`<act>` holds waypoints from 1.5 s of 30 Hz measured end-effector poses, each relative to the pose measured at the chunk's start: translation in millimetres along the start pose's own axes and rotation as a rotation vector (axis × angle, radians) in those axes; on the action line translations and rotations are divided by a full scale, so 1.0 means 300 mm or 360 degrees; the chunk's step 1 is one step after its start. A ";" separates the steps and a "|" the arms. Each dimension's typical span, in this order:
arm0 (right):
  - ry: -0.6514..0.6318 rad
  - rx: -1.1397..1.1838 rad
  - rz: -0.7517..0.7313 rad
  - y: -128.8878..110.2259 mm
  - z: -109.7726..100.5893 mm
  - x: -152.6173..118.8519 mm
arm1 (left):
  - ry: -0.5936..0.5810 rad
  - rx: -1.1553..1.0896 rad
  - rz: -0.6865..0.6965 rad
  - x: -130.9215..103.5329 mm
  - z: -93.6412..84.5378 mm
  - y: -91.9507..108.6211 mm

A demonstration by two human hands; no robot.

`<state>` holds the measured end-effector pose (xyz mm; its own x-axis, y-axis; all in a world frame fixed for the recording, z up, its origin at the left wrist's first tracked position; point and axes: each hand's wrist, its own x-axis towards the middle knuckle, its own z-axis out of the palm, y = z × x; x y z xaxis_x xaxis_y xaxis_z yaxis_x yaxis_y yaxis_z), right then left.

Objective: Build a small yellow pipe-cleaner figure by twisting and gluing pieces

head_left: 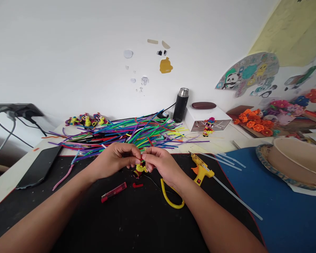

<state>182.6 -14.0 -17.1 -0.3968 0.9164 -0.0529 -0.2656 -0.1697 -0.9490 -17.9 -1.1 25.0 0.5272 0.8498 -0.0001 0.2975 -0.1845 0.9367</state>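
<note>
while the two hands come together over the black mat (152, 225), the thumb and forefinger of the left hand (118, 160) are pinched nearly closed on a small red piece (141, 159). the right hand (165, 164) meets it from the other side, its fingers curled and fingertips close against the same spot; whether they grip the red piece or only steady it, i cannot tell. a small yellow-and-red figurine (140, 168) is just below the fingertips, partly hidden by them, between the two hands.

nearer the person, a red scrap (137, 185) and a slim red tool (113, 192) lie on the mat. a yellow looped handle (171, 203) shows partly behind the right wrist, and beyond it rests a yellow glue gun (203, 169) with a pale stick (237, 198) running out of its back. behind the hands spreads a heap of coloured pipe cleaners (121, 135), with a dark phone (39, 167) off to the left and a black flask (180, 107) near the wall.
</note>
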 end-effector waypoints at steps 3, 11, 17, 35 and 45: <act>-0.0002 0.0010 0.0006 0.003 -0.002 0.003 | -0.0033 0.0038 0.0033 0.000 -0.004 -0.003; 0.0012 0.0029 0.0015 0.015 -0.003 0.006 | -0.0017 0.0275 0.0186 0.000 -0.005 -0.010; 0.0039 0.0095 -0.0008 0.017 -0.006 0.011 | 0.0086 0.0306 0.0175 0.000 -0.001 -0.022; 0.0178 0.0034 -0.0122 0.010 0.005 0.009 | 0.0192 -0.0248 -0.0114 0.018 0.024 -0.019; 0.0180 -0.0218 -0.0214 0.011 0.010 0.003 | 0.0206 -0.0352 -0.0153 0.023 0.017 -0.013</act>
<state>178.8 -14.8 -19.4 -0.2629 0.9635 0.0496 -0.1848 0.0002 -0.9828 -11.5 2.9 19.5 0.3943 0.9169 -0.0611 0.1526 0.0002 0.9883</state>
